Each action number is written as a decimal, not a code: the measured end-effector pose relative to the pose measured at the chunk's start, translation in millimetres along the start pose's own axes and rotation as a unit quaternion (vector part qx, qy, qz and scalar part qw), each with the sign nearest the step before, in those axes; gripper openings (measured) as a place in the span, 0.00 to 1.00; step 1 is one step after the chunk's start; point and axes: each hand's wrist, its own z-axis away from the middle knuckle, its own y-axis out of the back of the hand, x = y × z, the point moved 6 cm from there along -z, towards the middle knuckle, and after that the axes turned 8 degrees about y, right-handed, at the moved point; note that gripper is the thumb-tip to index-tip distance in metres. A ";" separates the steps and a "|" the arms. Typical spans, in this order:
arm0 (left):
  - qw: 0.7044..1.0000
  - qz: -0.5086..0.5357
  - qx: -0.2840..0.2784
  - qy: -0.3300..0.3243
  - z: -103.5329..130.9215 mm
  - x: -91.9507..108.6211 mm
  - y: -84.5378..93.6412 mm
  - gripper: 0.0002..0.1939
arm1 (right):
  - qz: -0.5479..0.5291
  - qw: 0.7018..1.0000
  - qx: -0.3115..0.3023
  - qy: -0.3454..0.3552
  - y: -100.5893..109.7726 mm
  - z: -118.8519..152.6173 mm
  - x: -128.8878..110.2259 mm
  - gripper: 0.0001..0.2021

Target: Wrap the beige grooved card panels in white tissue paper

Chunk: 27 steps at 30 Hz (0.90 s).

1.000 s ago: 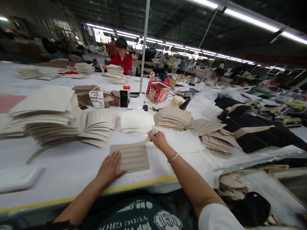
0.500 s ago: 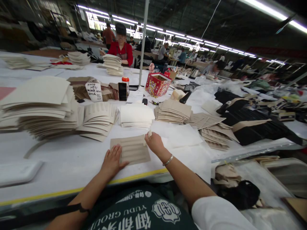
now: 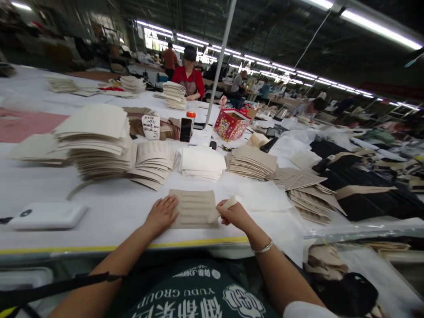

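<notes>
A beige rectangular fabric panel (image 3: 195, 208) with several raised parallel ridges lies flat on the white table in front of me. My left hand (image 3: 162, 215) rests palm down on its left edge, fingers stretched out. At the right edge, my right hand (image 3: 233, 215) grips a cream-coloured flat scraper (image 3: 229, 202). One end sticks out above my fist, and the other touches the panel near its lower right. My fingers cover the scraper's middle.
Behind the panel stand a white sheet stack (image 3: 202, 162), beige piece stacks (image 3: 252, 161) and a tall pile of cream sheets (image 3: 94, 137). A white power bank (image 3: 49, 215) lies left. Farther back are a phone (image 3: 185, 130), a red box (image 3: 232, 124) and a co-worker (image 3: 188, 79).
My right hand and the scraper have moved from the panel's upper right down to its lower right. My left hand still presses the left edge. The whole view has shifted and levelled.
</notes>
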 end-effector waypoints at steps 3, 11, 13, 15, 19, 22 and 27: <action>1.000 -0.002 0.023 0.016 4.3 1.5 -4.3 0.24 | 0.014 0.998 0.038 0.053 -16.3 -28.1 -35.6 0.09; 0.999 0.008 0.046 0.017 7.0 6.2 -7.2 0.23 | 0.315 0.939 0.066 0.119 -76.2 -96.7 -97.8 0.14; 0.998 0.012 0.057 0.017 7.6 6.0 -6.0 0.23 | 0.333 0.934 0.051 0.122 -82.7 -90.1 -95.0 0.14; 0.998 0.019 0.065 0.019 8.3 6.4 -4.4 0.23 | 0.339 0.928 0.033 0.149 -87.6 -70.3 -91.6 0.14; 0.998 0.033 0.049 0.020 9.2 5.8 -2.3 0.23 | 0.314 0.932 -0.007 0.181 -91.9 -18.4 -80.8 0.12; 0.999 0.041 0.016 0.009 9.2 3.3 -2.1 0.24 | 0.267 0.948 -0.037 0.170 -91.2 -1.7 -72.4 0.12; 0.999 0.049 -0.025 0.002 8.8 0.0 -1.0 0.30 | 0.274 0.944 0.017 0.183 -87.5 -29.2 -80.9 0.14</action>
